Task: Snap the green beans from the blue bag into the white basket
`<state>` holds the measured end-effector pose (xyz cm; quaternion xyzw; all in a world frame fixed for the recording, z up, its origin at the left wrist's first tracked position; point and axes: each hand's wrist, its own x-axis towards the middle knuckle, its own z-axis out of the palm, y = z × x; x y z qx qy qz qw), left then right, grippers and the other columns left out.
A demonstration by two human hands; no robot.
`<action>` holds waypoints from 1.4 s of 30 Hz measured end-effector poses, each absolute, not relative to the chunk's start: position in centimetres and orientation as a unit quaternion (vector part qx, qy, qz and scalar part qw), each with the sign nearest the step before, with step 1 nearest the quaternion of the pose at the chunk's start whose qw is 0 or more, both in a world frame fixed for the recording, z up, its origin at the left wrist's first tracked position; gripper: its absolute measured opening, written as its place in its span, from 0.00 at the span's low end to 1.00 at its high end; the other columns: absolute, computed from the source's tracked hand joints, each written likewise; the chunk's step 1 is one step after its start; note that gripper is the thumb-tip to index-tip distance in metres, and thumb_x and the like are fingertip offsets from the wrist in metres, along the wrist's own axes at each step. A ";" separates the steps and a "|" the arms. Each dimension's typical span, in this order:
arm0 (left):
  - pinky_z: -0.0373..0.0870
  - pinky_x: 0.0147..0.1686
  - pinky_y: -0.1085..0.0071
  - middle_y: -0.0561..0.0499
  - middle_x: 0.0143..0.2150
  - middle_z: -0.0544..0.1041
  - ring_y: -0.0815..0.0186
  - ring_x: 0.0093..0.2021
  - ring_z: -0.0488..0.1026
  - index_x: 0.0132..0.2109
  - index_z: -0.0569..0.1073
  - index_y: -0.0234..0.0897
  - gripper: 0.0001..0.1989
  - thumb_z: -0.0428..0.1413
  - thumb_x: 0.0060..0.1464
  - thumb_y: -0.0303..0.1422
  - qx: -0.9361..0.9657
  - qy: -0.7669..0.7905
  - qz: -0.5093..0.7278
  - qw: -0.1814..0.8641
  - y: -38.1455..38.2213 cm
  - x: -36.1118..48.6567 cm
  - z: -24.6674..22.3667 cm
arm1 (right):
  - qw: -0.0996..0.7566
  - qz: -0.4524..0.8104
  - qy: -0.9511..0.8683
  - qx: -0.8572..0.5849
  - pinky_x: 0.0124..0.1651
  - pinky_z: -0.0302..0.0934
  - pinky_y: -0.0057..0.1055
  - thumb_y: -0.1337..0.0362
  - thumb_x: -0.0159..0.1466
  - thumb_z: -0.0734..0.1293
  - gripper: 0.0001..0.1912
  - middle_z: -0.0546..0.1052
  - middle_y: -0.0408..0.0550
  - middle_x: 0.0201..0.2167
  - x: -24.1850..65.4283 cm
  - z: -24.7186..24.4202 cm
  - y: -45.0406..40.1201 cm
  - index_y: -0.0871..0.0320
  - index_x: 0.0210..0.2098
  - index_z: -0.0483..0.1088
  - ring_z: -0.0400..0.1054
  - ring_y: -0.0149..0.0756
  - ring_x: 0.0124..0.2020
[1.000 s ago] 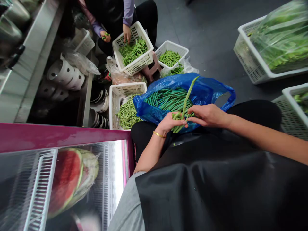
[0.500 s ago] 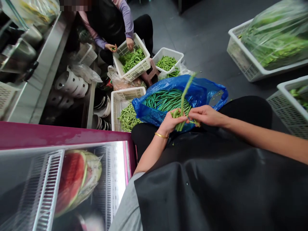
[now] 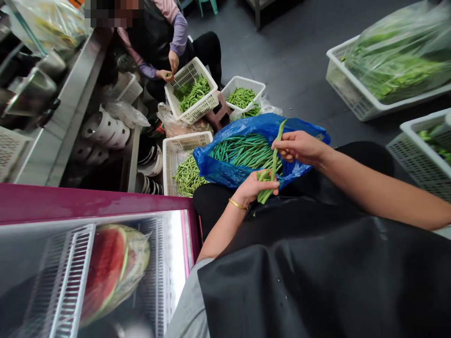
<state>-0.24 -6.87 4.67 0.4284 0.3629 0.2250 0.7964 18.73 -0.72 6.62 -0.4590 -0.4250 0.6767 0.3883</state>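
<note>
My left hand [image 3: 251,188] is closed around several short green bean pieces [image 3: 262,196], which stick out beyond its fingers. It also grips the lower part of a single long bean [image 3: 275,162] that stands up from the bunch. Near the top of that bean, my right hand [image 3: 299,146] pinches it between thumb and fingers. Both hands are over the near side of a blue plastic bag [image 3: 225,177] on my lap, full of long green beans [image 3: 243,152]. Left of the bag, a white basket [image 3: 169,164] holds broken bean pieces [image 3: 188,177].
Across from me a person's hands [image 3: 168,70] work over a tilted white basket [image 3: 200,109] of bean pieces. A smaller basket [image 3: 229,87] stands beside it. Baskets of bagged greens [image 3: 366,110] are at right. An open fridge [image 3: 176,263] with cut watermelon is at left.
My right hand has moved up from beside my left hand to the upper part of the bean. The other person's hands have come together at the basket's edge.
</note>
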 end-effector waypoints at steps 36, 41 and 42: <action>0.65 0.34 0.73 0.56 0.29 0.71 0.71 0.29 0.69 0.38 0.65 0.37 0.22 0.66 0.36 0.33 0.393 0.505 0.415 0.647 -6.1 -0.4 1.8 | 0.093 0.472 -0.726 -0.492 0.24 0.54 0.28 0.45 0.58 0.62 0.22 0.68 0.43 0.15 16.1 2.6 -4.9 0.56 0.20 0.62 0.63 0.32 0.19; 0.61 0.33 0.73 0.56 0.30 0.68 0.71 0.30 0.64 0.37 0.67 0.35 0.18 0.64 0.38 0.32 0.611 0.498 0.258 0.559 -5.6 -0.9 2.6 | 0.079 0.416 -0.807 -0.412 0.26 0.53 0.28 0.51 0.59 0.61 0.15 0.70 0.44 0.20 18.8 3.7 -2.5 0.56 0.27 0.66 0.64 0.32 0.22; 0.60 0.34 0.73 0.56 0.31 0.68 0.71 0.31 0.64 0.37 0.68 0.35 0.18 0.64 0.38 0.33 0.639 0.488 0.234 0.546 -5.5 -1.0 2.9 | 0.051 0.465 -0.798 -0.380 0.26 0.53 0.28 0.51 0.60 0.61 0.15 0.70 0.43 0.20 19.1 3.6 -2.3 0.57 0.27 0.67 0.65 0.32 0.21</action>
